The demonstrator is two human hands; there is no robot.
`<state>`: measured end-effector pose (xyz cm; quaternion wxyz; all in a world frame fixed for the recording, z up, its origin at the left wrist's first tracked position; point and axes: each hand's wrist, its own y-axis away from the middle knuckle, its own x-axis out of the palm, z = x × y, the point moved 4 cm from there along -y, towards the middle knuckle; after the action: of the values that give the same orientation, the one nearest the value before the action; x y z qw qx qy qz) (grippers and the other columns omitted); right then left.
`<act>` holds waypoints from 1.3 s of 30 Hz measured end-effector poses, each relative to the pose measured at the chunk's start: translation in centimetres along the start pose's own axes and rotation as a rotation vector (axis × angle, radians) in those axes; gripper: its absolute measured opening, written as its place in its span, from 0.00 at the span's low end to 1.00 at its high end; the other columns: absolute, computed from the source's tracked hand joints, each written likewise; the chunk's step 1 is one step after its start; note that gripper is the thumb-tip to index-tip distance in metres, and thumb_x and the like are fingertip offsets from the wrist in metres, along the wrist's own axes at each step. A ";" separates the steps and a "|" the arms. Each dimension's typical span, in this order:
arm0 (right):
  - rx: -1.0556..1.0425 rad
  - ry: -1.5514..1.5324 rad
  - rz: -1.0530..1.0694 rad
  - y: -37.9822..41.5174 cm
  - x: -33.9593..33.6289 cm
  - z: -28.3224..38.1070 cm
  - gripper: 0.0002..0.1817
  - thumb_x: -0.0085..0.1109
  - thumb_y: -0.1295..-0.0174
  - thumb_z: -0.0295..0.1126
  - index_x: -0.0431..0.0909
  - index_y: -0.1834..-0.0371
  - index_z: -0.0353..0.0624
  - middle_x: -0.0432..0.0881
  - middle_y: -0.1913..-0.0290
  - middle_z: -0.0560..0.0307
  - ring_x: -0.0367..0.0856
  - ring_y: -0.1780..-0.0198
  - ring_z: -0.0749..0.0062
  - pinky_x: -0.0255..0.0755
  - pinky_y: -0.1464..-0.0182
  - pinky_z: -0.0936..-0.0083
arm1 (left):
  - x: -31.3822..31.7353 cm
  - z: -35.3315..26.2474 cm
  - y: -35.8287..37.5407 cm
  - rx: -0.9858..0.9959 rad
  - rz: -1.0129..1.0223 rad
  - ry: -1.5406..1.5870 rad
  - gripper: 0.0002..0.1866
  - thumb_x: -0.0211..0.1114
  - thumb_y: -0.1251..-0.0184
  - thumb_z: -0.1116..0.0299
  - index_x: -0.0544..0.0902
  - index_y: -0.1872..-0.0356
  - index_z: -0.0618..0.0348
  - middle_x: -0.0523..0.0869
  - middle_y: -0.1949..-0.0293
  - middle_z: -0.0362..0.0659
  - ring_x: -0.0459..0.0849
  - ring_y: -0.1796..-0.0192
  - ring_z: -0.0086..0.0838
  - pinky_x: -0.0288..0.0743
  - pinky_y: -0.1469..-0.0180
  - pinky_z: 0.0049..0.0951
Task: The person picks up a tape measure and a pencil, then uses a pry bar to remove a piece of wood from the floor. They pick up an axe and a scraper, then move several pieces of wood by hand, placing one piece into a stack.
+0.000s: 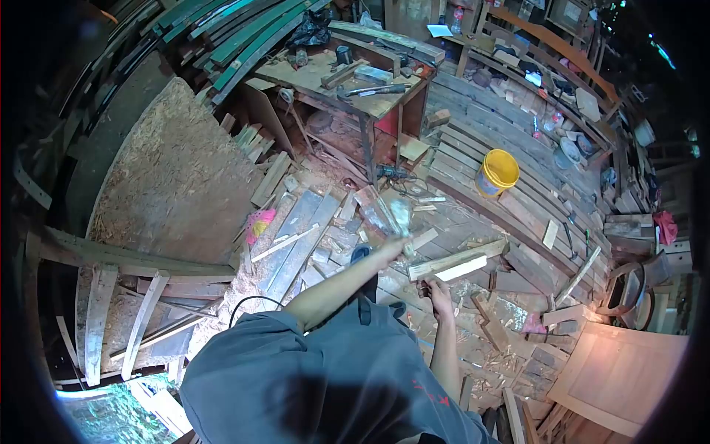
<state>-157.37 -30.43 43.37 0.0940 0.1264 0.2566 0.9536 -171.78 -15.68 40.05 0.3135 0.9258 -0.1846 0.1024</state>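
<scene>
My left hand (396,249) reaches forward over the littered floor, its fingers smeared by motion. Just beyond its fingertips is a short pale wood piece (424,239); I cannot make out whether the two touch. A crumpled, clear plastic bag (401,213) lies ahead of that hand, beside a wood block (376,209). Nearer to my body, my right hand (441,298) has its fingers curled at the near edge of a wooden strip (462,259). The strip slants up to the right, its pale side face catching the light.
A worktable (325,78) bearing a hammer (373,90) stands ahead. A yellow bucket (498,174) sits on stacked planks (462,159) to the right. Wood scraps and shavings cover the floor. A wooden panel (621,370) is at lower right, a sawdust-covered board (170,170) at left.
</scene>
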 end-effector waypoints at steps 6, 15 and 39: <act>0.170 0.046 -0.238 0.5 -4.0 -4.5 0.11 0.46 0.36 0.32 0.75 0.59 0.37 0.80 0.69 0.54 0.77 0.72 0.73 0.72 0.70 0.78 | -8.1 -14.0 -7.4 0.190 -0.235 -0.109 0.18 0.59 0.36 0.48 0.77 0.69 0.54 0.76 0.80 0.33 0.68 0.85 0.17 0.60 0.84 0.20; 0.345 -0.207 -0.683 5.6 -3.9 -11.9 0.10 0.45 0.37 0.36 0.73 0.64 0.43 0.77 0.73 0.57 0.76 0.77 0.73 0.70 0.77 0.77 | -16.5 -33.8 -27.6 0.211 -0.180 -0.012 0.14 0.61 0.35 0.56 0.76 0.73 0.55 0.76 0.83 0.34 0.70 0.87 0.17 0.59 0.87 0.19; 0.499 -0.088 -0.780 5.2 11.2 -19.5 0.16 0.39 0.37 0.35 0.78 0.71 0.39 0.77 0.78 0.59 0.72 0.79 0.76 0.66 0.78 0.76 | -11.6 -27.0 -28.4 -0.251 0.323 -0.089 0.14 0.59 0.36 0.53 0.79 0.56 0.47 0.82 0.63 0.34 0.78 0.72 0.19 0.68 0.75 0.21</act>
<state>-174.23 -41.20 31.84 0.4230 0.0796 0.5022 0.7500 -172.78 25.16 42.24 0.3976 0.8415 -0.3555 0.0866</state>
